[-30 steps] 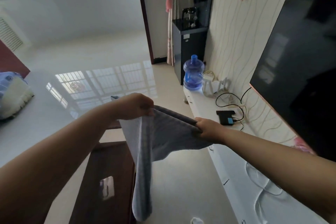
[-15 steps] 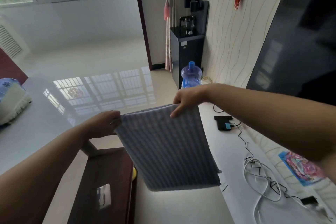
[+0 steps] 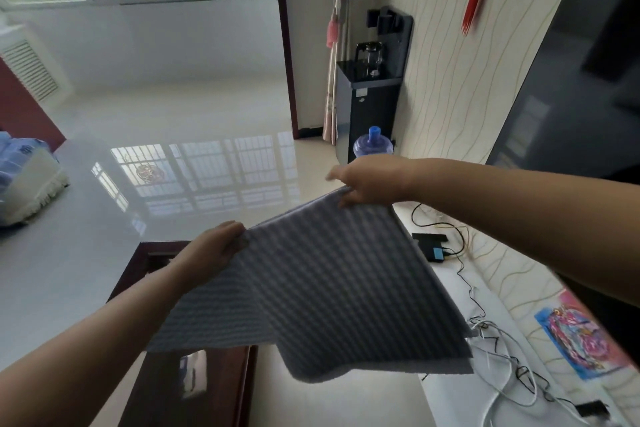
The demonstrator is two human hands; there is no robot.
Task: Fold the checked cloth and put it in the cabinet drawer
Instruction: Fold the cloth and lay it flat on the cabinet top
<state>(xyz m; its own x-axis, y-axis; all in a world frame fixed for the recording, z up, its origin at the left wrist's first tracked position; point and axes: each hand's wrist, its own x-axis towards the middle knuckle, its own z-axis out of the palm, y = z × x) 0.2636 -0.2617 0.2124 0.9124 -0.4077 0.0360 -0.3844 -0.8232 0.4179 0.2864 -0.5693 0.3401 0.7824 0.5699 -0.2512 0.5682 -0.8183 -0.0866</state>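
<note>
The grey-blue checked cloth (image 3: 322,291) hangs spread out in the air in front of me, its lower edge curling under. My left hand (image 3: 211,251) pinches its near left corner. My right hand (image 3: 369,180) pinches the far top corner, higher and further away. Under the cloth's right side runs the long white low cabinet (image 3: 460,392) along the wall; its drawer fronts are mostly hidden by the cloth.
A dark brown wooden stool or table (image 3: 187,381) stands below my left arm. On the cabinet top lie tangled cables (image 3: 509,360) and a black box (image 3: 433,246). A blue water jug (image 3: 373,146), a black water dispenser (image 3: 374,94) and a dark TV (image 3: 571,87) are on the right.
The cloth went from bunched and hanging narrow to spread flat between both hands. My right hand rose and moved away; the cloth now tilts more towards horizontal.
</note>
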